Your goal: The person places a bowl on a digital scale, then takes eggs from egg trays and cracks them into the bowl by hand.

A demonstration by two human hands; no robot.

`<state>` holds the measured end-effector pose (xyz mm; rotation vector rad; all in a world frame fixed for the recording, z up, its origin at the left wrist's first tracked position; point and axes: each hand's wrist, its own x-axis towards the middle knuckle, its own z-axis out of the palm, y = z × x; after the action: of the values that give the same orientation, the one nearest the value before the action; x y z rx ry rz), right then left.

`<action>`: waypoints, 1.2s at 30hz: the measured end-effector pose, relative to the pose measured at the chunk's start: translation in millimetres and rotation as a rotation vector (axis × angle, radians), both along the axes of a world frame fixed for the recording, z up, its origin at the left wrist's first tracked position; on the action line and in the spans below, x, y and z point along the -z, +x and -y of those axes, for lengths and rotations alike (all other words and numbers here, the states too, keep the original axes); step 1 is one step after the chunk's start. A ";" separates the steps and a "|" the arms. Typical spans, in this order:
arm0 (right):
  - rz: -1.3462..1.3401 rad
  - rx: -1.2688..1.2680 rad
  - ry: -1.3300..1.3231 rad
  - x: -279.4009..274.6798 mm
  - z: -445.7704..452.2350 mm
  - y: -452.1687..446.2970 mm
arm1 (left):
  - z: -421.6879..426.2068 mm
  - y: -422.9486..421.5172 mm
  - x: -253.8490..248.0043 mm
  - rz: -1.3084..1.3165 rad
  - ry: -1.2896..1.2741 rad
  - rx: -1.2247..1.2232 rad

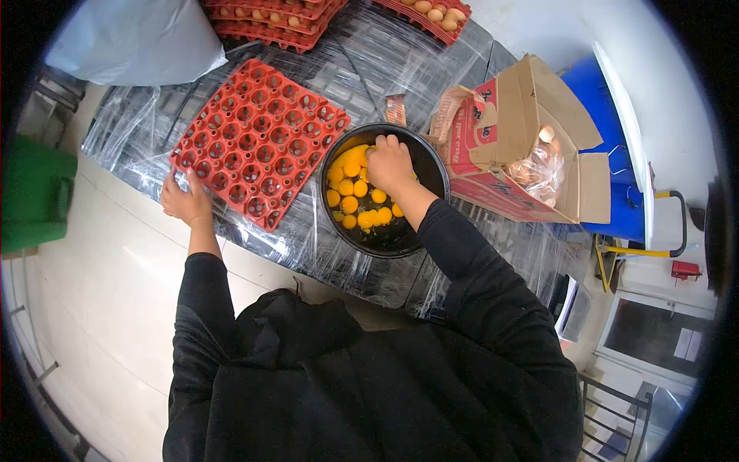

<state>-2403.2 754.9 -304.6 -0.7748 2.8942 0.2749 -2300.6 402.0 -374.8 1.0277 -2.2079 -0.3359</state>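
A red egg tray point(262, 138) with bare cups lies on the plastic-wrapped table. At its near left corner, my left hand point(187, 202) grips the edge, the thumb along the side. To the right of the tray stands a round black bucket point(439, 165) with several whole yellow egg yolks point(350, 205) and clear egg white inside. My right hand point(391, 163) reaches over the bucket's mouth, above the yolks. Its fingers are curled closed, and whatever they hold is hidden beneath the hand.
An open cardboard box point(500, 181) with eggshells point(539, 165) in a clear bag stands right of the bucket. Red trays of eggs point(285, 19) are stacked at the back, with another egg tray point(431, 14) nearby. A grey plastic bag point(138, 42) sits back left.
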 end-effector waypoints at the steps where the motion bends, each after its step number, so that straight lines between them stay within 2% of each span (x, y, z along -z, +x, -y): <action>1: 0.000 0.005 0.006 2.0 -0.8 0.2 | -1.5 0.5 -2.6 0.005 -0.028 0.000; 5: 0.051 0.039 0.078 1.6 -2.7 -0.2 | -1.7 1.6 -2.8 -0.007 -0.041 0.002; 13: 0.057 0.110 -0.040 -1.8 -7.4 0.6 | 3.1 3.1 1.1 -0.013 0.092 0.039; 19: 0.199 0.122 -0.078 6.1 -25.8 -0.8 | -1.5 3.9 -3.9 0.014 -0.016 0.004; 26: 0.342 0.055 -0.266 -49.1 -45.0 8.0 | 1.3 6.8 1.0 0.016 0.019 0.017; 27: 0.336 0.068 -0.379 -48.9 -52.0 10.2 | 2.0 6.6 3.1 0.005 0.057 0.026; 30: 0.729 0.329 -0.615 -69.6 -59.6 8.5 | 1.7 5.3 4.0 0.003 0.085 0.034; 31: 0.821 0.437 -0.921 -76.5 -59.6 16.1 | 0.7 5.5 3.7 0.010 0.081 0.034; 34: 0.900 0.695 -1.085 -105.4 -58.8 23.3 | 0.3 5.1 6.4 0.005 0.067 0.031; 36: 0.932 0.726 -1.255 -106.6 -65.0 25.2 | 0.1 5.2 6.3 0.009 0.072 0.033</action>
<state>-2378.0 819.9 -198.0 0.1710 1.9150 -1.5673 -2295.4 401.8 -381.1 1.0330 -2.2373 -0.4289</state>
